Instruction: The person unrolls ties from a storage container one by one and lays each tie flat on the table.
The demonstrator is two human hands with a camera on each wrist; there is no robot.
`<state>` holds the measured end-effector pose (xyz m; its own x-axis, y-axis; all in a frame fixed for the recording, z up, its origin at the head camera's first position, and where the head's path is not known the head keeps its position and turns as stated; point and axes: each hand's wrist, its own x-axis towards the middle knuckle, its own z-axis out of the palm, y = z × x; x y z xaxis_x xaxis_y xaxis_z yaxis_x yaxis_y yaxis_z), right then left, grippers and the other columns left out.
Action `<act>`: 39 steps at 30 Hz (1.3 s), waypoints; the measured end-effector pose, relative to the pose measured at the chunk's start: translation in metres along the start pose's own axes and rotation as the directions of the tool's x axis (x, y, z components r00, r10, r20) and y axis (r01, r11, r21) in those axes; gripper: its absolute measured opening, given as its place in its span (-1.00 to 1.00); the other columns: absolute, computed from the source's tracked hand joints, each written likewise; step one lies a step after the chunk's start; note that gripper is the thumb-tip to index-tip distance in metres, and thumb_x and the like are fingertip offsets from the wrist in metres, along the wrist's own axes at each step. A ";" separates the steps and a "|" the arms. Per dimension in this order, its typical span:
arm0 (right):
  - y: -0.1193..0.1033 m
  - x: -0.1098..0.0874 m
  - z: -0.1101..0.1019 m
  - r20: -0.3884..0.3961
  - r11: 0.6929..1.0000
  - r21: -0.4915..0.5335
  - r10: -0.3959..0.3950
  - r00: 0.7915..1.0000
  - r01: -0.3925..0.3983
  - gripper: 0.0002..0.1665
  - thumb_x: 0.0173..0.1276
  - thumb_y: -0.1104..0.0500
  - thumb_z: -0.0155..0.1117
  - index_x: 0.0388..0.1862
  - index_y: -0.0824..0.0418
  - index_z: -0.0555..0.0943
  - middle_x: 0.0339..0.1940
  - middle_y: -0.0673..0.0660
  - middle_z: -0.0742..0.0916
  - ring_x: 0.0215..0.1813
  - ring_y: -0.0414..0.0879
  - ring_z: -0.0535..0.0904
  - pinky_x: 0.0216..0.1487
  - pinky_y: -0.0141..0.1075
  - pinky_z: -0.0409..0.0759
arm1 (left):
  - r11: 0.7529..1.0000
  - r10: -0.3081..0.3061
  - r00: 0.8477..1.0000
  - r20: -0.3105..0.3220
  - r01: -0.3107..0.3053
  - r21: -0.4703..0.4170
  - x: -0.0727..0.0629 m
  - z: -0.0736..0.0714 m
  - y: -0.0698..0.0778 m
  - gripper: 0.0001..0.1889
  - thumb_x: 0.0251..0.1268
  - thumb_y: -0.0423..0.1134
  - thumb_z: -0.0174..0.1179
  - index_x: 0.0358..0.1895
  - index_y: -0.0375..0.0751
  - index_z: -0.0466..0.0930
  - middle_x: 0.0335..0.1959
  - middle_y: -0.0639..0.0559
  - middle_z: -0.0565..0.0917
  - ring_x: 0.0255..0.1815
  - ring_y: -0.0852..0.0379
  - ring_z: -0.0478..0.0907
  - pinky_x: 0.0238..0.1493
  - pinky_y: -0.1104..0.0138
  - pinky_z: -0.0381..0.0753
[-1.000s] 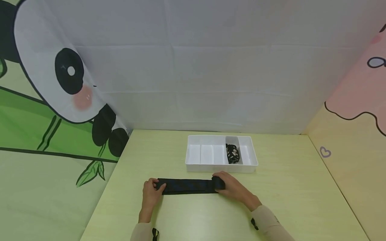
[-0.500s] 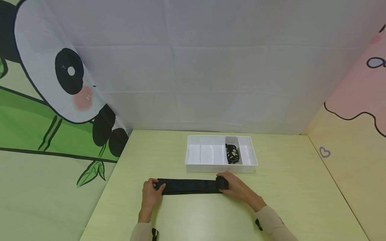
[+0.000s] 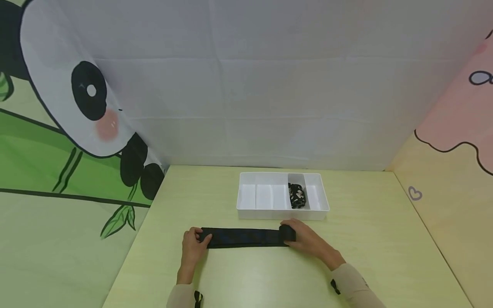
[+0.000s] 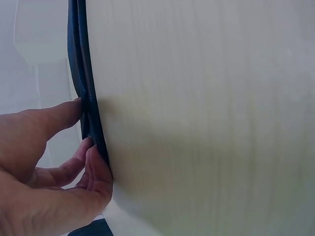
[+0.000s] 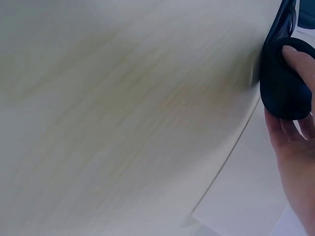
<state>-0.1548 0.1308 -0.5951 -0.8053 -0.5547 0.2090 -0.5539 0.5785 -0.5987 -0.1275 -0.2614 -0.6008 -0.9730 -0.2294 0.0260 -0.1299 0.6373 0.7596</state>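
Note:
A long navy-black strip of folded cloth (image 3: 242, 238) stretches from left to right across the table, rolled up at its right end. My left hand (image 3: 194, 247) pinches the flat left end between thumb and fingers; the left wrist view shows the layered edge of the cloth strip (image 4: 81, 64) at the fingertips. The right hand (image 3: 306, 241) grips the rolled end (image 3: 286, 233), its thumb on one side and fingers on the other. In the right wrist view the roll (image 5: 285, 91) looks thick and rounded, partly covered by the thumb.
Behind the cloth strip stands a white divided tray (image 3: 283, 215). One of its compartments holds a bundled black cloth with a pale floral print (image 3: 296, 196). A plain white sheet (image 3: 250, 107) hangs along the table's back edge, with printed cloths at both sides.
My right hand and the rolled end have shifted slightly to the right, so the flat stretch of the cloth strip is longer. The left hand stays in place.

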 end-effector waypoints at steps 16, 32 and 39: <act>0.008 -0.009 -0.008 -0.008 1.000 -0.006 0.003 1.000 -0.003 -0.28 0.19 0.27 0.60 0.31 0.32 0.51 0.22 0.21 0.65 0.23 0.10 0.58 0.25 0.03 0.54 | 1.000 0.010 1.000 -0.009 -0.009 0.010 -0.001 0.000 0.001 -0.64 0.32 -0.33 0.38 -0.01 -0.49 0.47 -0.20 -0.26 0.43 -0.25 -0.09 0.48 -0.17 0.11 0.51; 0.024 -0.014 -0.021 -0.006 1.000 -0.006 -0.030 1.000 0.030 -0.28 0.17 0.32 0.60 0.29 0.33 0.50 0.23 0.21 0.63 0.24 0.12 0.57 0.25 0.03 0.53 | 1.000 -0.010 1.000 -0.010 0.010 0.001 0.002 0.006 0.004 -0.64 0.33 -0.32 0.38 0.00 -0.50 0.47 -0.18 -0.29 0.43 -0.24 -0.10 0.47 -0.15 0.09 0.50; 0.037 -0.016 -0.029 0.008 1.000 -0.009 -0.017 1.000 0.017 -0.29 0.17 0.33 0.60 0.29 0.32 0.51 0.21 0.20 0.65 0.23 0.11 0.58 0.25 0.03 0.53 | 1.000 -0.016 1.000 -0.023 0.016 0.003 0.004 0.011 0.007 -0.64 0.33 -0.33 0.38 -0.01 -0.50 0.47 -0.19 -0.28 0.43 -0.23 -0.11 0.46 -0.15 0.08 0.49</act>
<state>-0.1686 0.1787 -0.5984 -0.7942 -0.5692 0.2128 -0.5693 0.5743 -0.5883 -0.1342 -0.2497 -0.6030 -0.9662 -0.2563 0.0283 -0.1464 0.6357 0.7579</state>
